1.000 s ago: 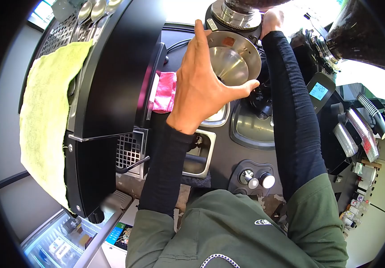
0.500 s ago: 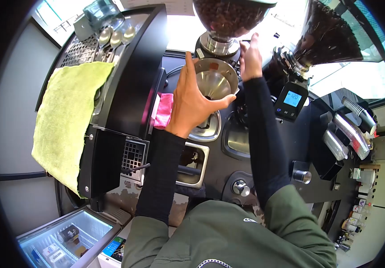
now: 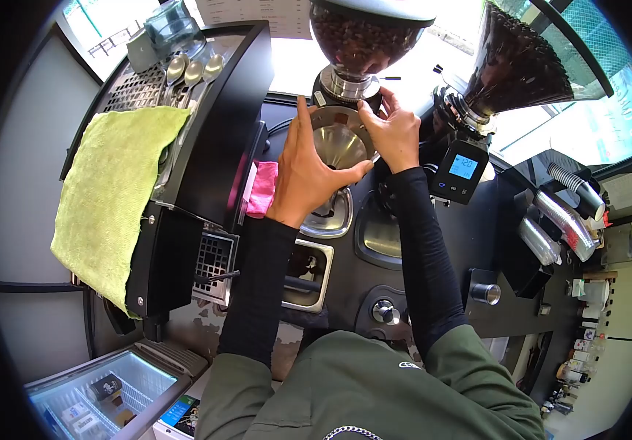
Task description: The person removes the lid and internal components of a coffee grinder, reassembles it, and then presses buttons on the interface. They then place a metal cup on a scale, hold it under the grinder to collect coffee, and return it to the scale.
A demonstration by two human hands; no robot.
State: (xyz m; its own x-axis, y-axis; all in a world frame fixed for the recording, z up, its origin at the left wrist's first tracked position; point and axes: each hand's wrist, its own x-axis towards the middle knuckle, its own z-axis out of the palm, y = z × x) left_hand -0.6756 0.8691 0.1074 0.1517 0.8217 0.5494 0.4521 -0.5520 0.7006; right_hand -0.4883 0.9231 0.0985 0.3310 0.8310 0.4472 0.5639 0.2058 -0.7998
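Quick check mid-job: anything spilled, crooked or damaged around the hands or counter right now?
No spill shows around the hands or steel funnel. Two things look off: the surface below the counter is patchy, as if its coating were flaking, and the green cloth hangs crookedly over the black machine, loose threads along one edge.

funnel: between hands | towel: on machine, left | cups: right
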